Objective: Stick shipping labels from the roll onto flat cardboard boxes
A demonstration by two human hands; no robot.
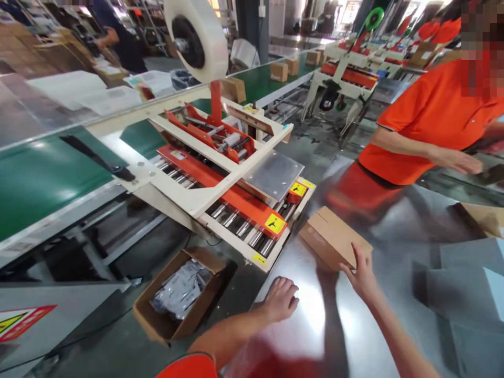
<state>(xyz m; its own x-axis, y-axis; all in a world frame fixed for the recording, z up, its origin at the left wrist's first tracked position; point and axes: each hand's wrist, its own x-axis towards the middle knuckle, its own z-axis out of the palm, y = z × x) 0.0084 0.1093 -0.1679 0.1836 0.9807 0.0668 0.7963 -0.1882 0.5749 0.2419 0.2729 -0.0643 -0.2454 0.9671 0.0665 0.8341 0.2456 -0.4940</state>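
Observation:
A closed brown cardboard box [334, 236] lies on the shiny metal table [307, 304], near the roller end of a box-taping machine [236, 184]. My right hand [363, 275] grips the box's near end, thumb and fingers apart around its corner. To the left, my left hand [280, 298] rests at the table's edge with its fingers loosely bent and nothing visible in it. The machine's metal rollers [243, 228] run between cream rails, beside an orange guide bar [252, 202] with a yellow sticker.
An open carton [177, 294] with grey plastic bags stands on the floor at left. A green conveyor [51, 173] passes behind, carrying small boxes [279, 72]. Across the table is a co-worker in an orange shirt [425, 121]. Grey boxes [464, 289] sit at right.

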